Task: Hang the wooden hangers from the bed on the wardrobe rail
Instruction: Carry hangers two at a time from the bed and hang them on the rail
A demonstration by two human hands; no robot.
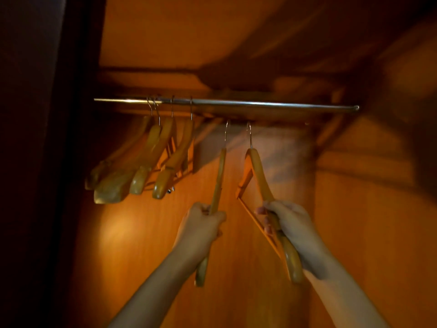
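Observation:
A metal rail (260, 105) runs across the top of the wardrobe. Several wooden hangers (151, 162) hang from its left part, bunched together. My left hand (201, 224) is shut on the lower arm of a wooden hanger (220, 176) seen edge-on, its hook a little below the rail. My right hand (290, 223) grips a second wooden hanger (259, 176) by one arm, its hook also just under the rail, to the right of the first. Neither held hook touches the rail.
Orange wooden wardrobe back panel (146, 245) and right side wall (378, 209) enclose the space. A dark door edge (47, 162) stands at the left. The rail's right half carries no hangers.

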